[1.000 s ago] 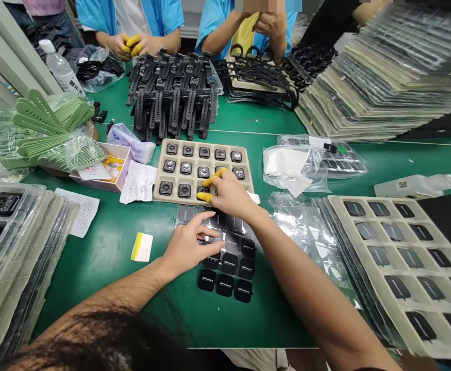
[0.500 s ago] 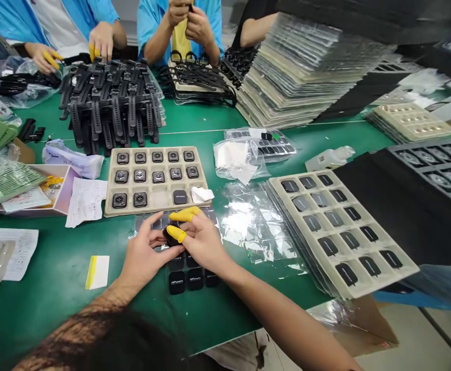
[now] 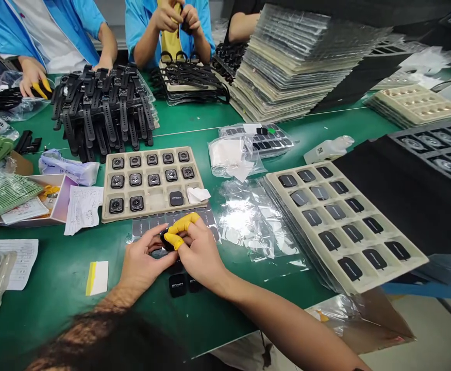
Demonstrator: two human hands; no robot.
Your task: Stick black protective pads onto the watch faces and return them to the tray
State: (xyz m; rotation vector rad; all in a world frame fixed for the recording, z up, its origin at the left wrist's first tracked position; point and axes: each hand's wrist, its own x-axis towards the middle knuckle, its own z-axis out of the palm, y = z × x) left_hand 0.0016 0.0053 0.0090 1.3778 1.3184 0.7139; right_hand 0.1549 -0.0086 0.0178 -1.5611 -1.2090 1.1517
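Note:
Between my left hand and my right hand is a small black smartwatch body, partly covered by fingers. Both hands are closed on it. Yellow finger cots cover the right thumb and index finger. Just beyond the hands stands a beige tray of watch bodies, most with their round sensors up; one in the front row shows a printed dark face. A clear sheet of dark square films lies partly under the tray's front edge. Nearer me, below my hands, lie black squares with white lettering.
A stacked tray of black squares stands at right, beside clear plastic film. Strapped watches are piled at the back left. A tall tray stack rises behind. Co-workers' hands are across the table. A white-yellow card lies left.
My hands stay closed on the watch body, and the right fingers have shifted slightly over it. The view has shifted a little. Across the table, the left co-worker's hands have moved.

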